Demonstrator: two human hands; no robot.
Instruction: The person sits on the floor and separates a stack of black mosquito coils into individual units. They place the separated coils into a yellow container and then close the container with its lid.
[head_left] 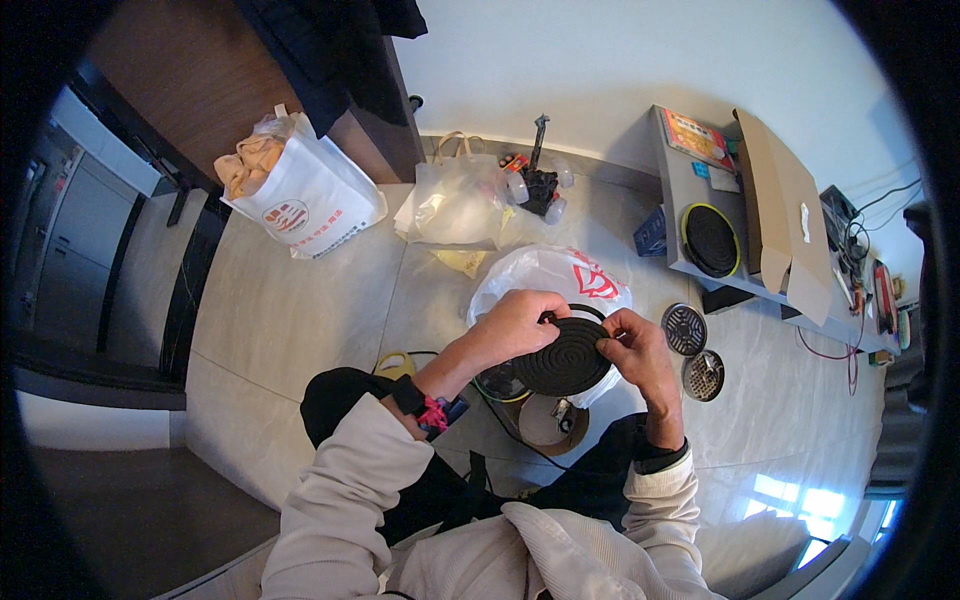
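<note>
Left hand point(521, 322), right hand point(637, 350) — both pinching a black coil point(560, 360)
Its spiral face is pointing upward, widest left to right — two tins point(685, 329) are lying rightward.

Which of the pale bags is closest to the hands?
The crumpled white plastic bag, just beyond the black coil in the left hand and right hand. The handled bag and the tan-filled bag sit farther off.
</note>
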